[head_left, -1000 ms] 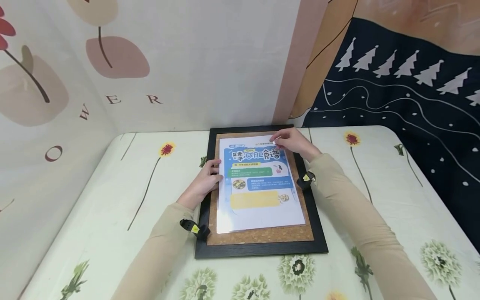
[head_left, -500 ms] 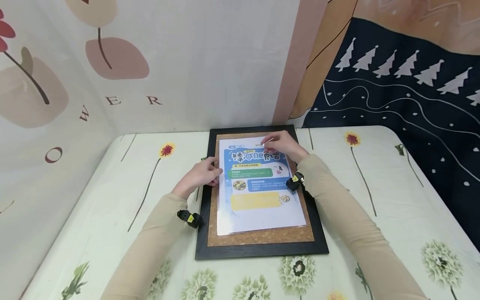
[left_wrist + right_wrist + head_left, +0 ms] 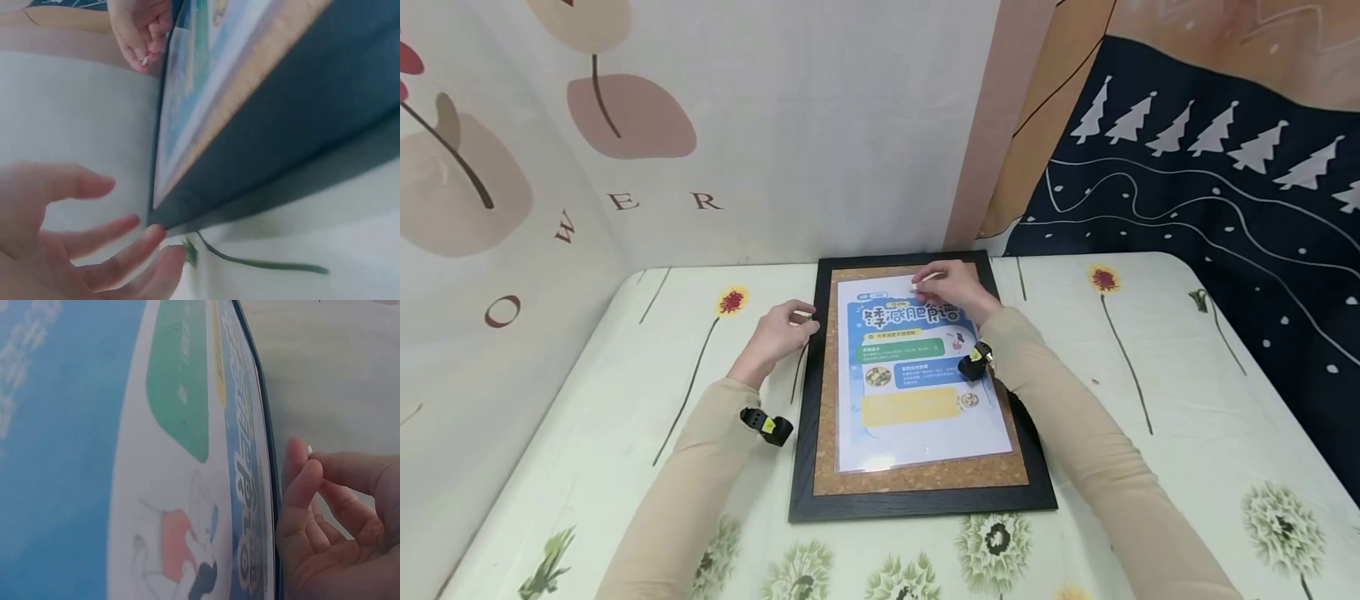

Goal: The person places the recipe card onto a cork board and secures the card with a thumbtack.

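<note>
A printed sheet (image 3: 925, 437) with blue, green and yellow blocks and a glossy surface lies on a cork board (image 3: 925, 480) with a black frame (image 3: 917, 502). Over the sheet's top part, my right hand (image 3: 953, 286) pinches a small white pin (image 3: 309, 450) between thumb and index finger. Only the pin's tip shows; the fingers cover the rest. Just left of the frame, my left hand (image 3: 777, 332) hovers with loosely bent, spread fingers. Nothing is between them, as the left wrist view shows of this hand (image 3: 81, 244).
The board rests on a table with a pale flowered cloth (image 3: 685, 375). Close behind its far edge hangs a light wall cloth (image 3: 820, 167), with a dark tree-patterned cloth (image 3: 1187, 192) at the right.
My right hand has moved left along the top of the sheet, still pinching the pin. My left hand has left the sheet's left edge and moved out past the frame.
</note>
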Tool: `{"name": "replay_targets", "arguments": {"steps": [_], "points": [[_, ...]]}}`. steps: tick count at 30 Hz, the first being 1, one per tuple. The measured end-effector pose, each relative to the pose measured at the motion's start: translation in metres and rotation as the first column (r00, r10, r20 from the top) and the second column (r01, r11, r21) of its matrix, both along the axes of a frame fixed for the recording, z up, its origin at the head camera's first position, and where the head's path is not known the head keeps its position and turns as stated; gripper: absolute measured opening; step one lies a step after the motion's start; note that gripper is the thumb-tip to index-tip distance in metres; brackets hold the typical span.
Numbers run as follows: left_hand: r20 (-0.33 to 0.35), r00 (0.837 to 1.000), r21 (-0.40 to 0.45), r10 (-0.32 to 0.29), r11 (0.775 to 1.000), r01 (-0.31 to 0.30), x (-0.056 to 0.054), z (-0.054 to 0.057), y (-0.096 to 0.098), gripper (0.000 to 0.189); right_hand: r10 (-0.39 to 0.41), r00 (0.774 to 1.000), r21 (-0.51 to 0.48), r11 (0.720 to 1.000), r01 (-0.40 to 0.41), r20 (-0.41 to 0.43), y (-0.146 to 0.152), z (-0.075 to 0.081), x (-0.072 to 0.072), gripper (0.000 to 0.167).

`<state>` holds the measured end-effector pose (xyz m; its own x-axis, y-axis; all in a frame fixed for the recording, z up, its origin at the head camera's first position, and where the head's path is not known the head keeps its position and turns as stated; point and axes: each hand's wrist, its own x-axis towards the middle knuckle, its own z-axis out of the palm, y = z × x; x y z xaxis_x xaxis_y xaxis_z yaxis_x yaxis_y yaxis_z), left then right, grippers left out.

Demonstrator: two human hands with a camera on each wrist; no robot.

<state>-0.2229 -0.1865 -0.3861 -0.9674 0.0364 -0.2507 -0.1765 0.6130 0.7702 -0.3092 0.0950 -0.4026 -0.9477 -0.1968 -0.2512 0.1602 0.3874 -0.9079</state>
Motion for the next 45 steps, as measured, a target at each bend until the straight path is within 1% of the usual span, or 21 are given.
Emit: {"name": "replay_targets", "arguments": {"steps": [1, 3, 6, 8, 9, 12, 14, 19, 22, 24, 27, 31, 33, 38, 45], "points": [[-0.002, 1.000, 0.005, -0.002, 1.000, 0.002, -0.001, -0.002, -0.001, 0.043, -0.004, 1.000, 0.001, 1.000, 0.004, 0.001, -0.001, 0.000, -0.001, 0.020], [-0.004, 1.000, 0.018, -0.027, 0.999, 0.027, -0.002, -0.004, -0.003, 0.047, -0.010, 1.000, 0.006, 1.000, 0.010, 0.002, -0.004, 0.001, -0.002, 0.021], [0.005, 0.995, 0.043, -0.096, 0.995, 0.095, -0.005, -0.009, -0.004, 0.055, -0.016, 1.000, 0.002, 1.000, 0.016, 0.004, -0.008, 0.001, -0.005, 0.021], [0.003, 0.989, 0.061, -0.147, 0.987, 0.146, -0.008, -0.012, -0.005, 0.061, -0.017, 1.000, 0.002, 1.000, 0.017, 0.003, -0.010, 0.002, -0.007, 0.022], [0.007, 0.987, 0.067, -0.163, 0.985, 0.162, -0.010, -0.014, -0.005, 0.064, -0.017, 1.000, -0.003, 1.000, 0.017, 0.003, -0.011, 0.002, -0.008, 0.023], [0.025, 0.980, 0.079, -0.198, 0.977, 0.196, -0.014, -0.018, -0.008, 0.069, -0.016, 1.000, -0.013, 1.000, 0.016, 0.005, -0.014, 0.002, -0.011, 0.024], [0.051, 0.977, 0.078, -0.205, 0.977, 0.201, -0.016, -0.020, -0.009, 0.070, -0.017, 1.000, -0.021, 1.000, 0.018, 0.014, -0.016, 0.002, -0.014, 0.024], [0.096, 0.966, 0.033, -0.238, 0.971, 0.236, -0.022, -0.024, -0.011, 0.071, -0.019, 0.999, -0.005, 1.000, 0.019, 0.045, -0.020, 0.000, -0.020, 0.025], [0.088, 0.959, -0.030, -0.270, 0.962, 0.273, -0.023, -0.026, -0.010, 0.073, -0.018, 0.998, 0.001, 1.000, 0.018, 0.052, -0.023, -0.001, -0.023, 0.023], [0.079, 0.955, -0.057, -0.285, 0.955, 0.290, -0.023, -0.028, -0.009, 0.074, -0.017, 0.999, -0.003, 1.000, 0.017, 0.049, -0.025, -0.002, -0.026, 0.021], [0.068, 0.954, -0.075, -0.293, 0.952, 0.298, -0.022, -0.029, -0.009, 0.076, -0.023, 0.999, -0.005, 1.000, 0.023, 0.043, -0.028, -0.003, -0.030, 0.020], [0.069, 0.956, -0.068, -0.286, 0.954, 0.291, -0.022, -0.029, -0.009, 0.076, -0.036, 0.998, -0.024, 0.999, 0.037, 0.051, -0.033, -0.005, -0.034, 0.019], [0.071, 0.955, -0.066, -0.287, 0.954, 0.292, -0.022, -0.030, -0.010, 0.075, -0.042, 0.997, -0.033, 0.998, 0.044, 0.060, -0.035, -0.005, -0.034, 0.018], [0.074, 0.955, -0.067, -0.288, 0.954, 0.293, -0.022, -0.030, -0.010, 0.075, -0.063, 0.995, -0.018, 0.998, 0.064, 0.073, -0.039, -0.003, -0.033, 0.016], [0.069, 0.953, -0.086, -0.294, 0.950, 0.299, -0.022, -0.030, -0.010, 0.075, -0.114, 0.982, -0.029, 0.992, 0.120, 0.148, -0.043, 0.003, -0.034, 0.015]]}}
